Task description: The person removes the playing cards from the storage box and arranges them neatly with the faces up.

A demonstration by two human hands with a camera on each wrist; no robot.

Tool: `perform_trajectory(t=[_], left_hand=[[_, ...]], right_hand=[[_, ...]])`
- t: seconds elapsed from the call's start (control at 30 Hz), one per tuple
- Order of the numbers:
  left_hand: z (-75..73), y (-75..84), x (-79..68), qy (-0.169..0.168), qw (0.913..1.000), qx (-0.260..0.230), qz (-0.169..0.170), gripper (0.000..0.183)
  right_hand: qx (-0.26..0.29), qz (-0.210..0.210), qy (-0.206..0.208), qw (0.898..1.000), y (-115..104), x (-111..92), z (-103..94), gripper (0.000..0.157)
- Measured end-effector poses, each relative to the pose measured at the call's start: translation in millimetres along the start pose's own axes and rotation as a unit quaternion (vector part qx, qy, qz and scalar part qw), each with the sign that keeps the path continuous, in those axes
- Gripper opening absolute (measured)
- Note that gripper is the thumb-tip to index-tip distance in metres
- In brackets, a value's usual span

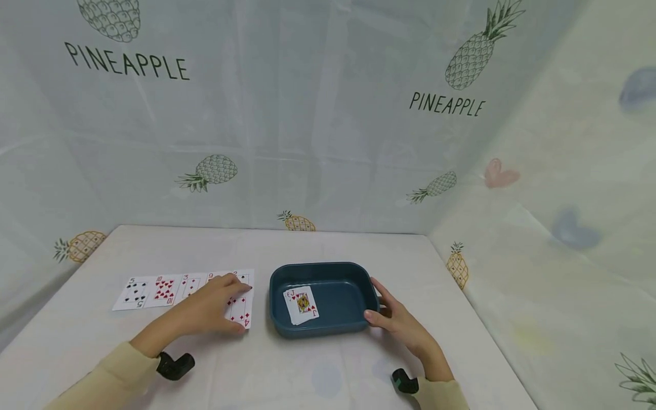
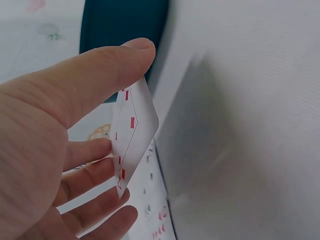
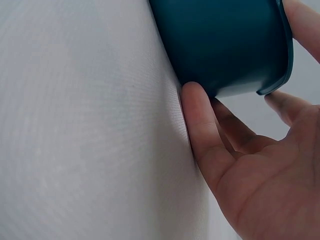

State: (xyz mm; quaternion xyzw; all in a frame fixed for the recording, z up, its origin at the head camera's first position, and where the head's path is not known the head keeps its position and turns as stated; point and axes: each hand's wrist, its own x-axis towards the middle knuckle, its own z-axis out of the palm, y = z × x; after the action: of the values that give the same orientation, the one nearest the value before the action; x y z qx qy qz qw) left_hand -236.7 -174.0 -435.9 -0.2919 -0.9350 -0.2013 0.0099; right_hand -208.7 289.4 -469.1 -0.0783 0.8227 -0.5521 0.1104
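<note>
In the head view, my left hand [image 1: 212,304] is over the right end of a row of face-up playing cards. Its thumb and fingers grip a red diamond card [image 1: 240,312] marked 4 by the edges; the left wrist view shows this card [image 2: 131,130] tilted in the grip. My right hand [image 1: 400,327] holds the right end of a dark blue dish [image 1: 340,310], thumb at the rim and fingers around the end. Inside the dish, on its left side, lies a small stack of cards [image 1: 301,306] with a red jack on top.
Left of the dish, the row holds a black five [image 1: 135,293], a red ten [image 1: 164,290], a red three [image 1: 191,286] and others partly hidden by my left hand. A white cloth [image 1: 287,370] covers the table. Pineapple-printed curtain [image 1: 318,114] hangs behind it.
</note>
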Motion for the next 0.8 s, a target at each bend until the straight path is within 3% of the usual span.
perform_trajectory(t=[0.8], left_hand=[[19.7, -3.1, -0.1, -0.028, 0.9993, 0.005, -0.025, 0.081]], right_hand=[[-0.005, -0.006, -0.01, 1.0, -0.5, -1.0, -0.9, 0.083]])
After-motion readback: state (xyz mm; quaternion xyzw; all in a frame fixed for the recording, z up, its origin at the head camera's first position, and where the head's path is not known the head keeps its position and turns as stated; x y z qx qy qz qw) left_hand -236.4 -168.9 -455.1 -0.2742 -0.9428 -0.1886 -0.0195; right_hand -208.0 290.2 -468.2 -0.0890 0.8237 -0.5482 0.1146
